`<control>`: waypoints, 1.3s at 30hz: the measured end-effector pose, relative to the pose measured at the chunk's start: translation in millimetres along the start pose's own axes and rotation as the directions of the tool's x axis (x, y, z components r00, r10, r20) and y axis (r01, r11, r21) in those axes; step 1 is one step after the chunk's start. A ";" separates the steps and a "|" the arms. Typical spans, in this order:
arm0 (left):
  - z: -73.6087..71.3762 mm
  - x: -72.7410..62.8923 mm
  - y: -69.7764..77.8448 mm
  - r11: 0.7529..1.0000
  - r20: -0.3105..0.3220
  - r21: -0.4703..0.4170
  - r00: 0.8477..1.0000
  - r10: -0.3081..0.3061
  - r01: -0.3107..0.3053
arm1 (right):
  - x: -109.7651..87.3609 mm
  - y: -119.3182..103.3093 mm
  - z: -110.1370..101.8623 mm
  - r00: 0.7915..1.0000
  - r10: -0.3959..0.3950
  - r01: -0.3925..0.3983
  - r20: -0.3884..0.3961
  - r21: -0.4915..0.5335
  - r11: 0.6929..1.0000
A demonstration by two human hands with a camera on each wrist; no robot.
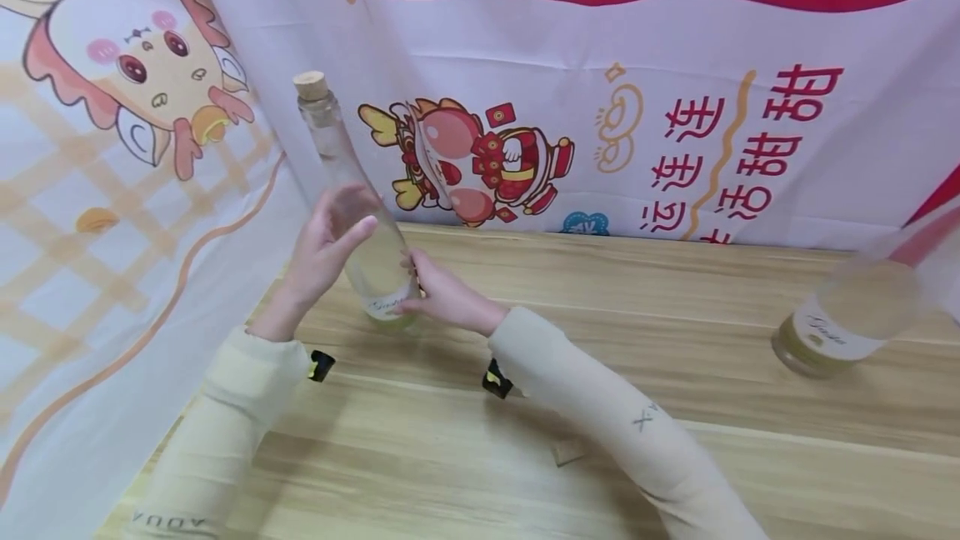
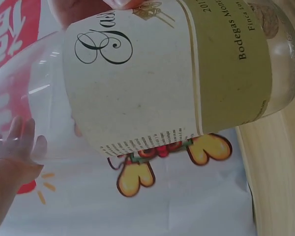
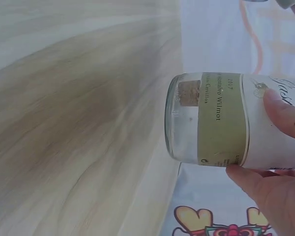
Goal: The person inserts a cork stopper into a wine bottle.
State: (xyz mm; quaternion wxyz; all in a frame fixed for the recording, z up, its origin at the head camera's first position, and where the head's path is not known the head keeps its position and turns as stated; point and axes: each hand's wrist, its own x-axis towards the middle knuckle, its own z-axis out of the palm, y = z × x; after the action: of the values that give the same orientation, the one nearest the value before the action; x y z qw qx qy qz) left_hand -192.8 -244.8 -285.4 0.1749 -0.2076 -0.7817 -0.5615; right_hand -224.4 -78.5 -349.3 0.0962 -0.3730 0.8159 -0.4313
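A tall clear glass bottle [image 1: 375,269] with a cork stopper [image 1: 311,86] in its neck leans slightly left. My right hand [image 1: 453,298] grips its lower part over the label; in the right wrist view the fingers [image 3: 280,189] and thumb lie on opposite sides. Higher up, my left hand [image 1: 318,252] is at the bottle's shoulder, fingers loosely straight behind the glass and thumb extended. The white and olive-green label [image 2: 137,78] fills the left wrist view. Inside the base shows a piece of cork [image 3: 189,93]. Whether the base touches the table cannot be told.
Another labelled glass bottle [image 1: 832,332] stands at the right of the wooden table [image 1: 420,457]. A small cork-like piece [image 1: 567,452] lies near the right forearm. Printed cloth [image 1: 487,40] hangs behind and on the left.
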 end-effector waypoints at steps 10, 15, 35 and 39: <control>-31.7 15.0 -27.3 0.998 0.017 -0.059 0.999 0.031 -0.030 | 39.2 -0.4 15.6 0.998 0.066 -0.066 -0.010 0.048 0.997; -38.4 16.0 -44.9 0.993 0.024 -0.112 0.999 0.048 -0.045 | 49.6 6.2 26.9 0.996 0.091 -0.088 -0.023 0.091 0.992; -70.5 -5.7 -44.9 0.887 0.297 0.382 0.875 -0.382 0.258 | 30.7 4.7 22.1 0.972 0.212 -0.180 0.100 -0.262 0.948; -77.6 -20.6 -40.0 0.767 0.368 0.587 0.757 -0.540 0.261 | 16.4 6.0 9.9 0.952 0.247 -0.166 0.178 -0.375 0.912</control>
State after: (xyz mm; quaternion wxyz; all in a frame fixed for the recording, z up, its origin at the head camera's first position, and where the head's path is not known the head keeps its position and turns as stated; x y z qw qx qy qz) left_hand -193.0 -332.5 -304.1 -0.1232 -0.1187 -0.9429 -0.2859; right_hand -234.3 -94.0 -357.3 0.1630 -0.3410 0.8994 -0.2196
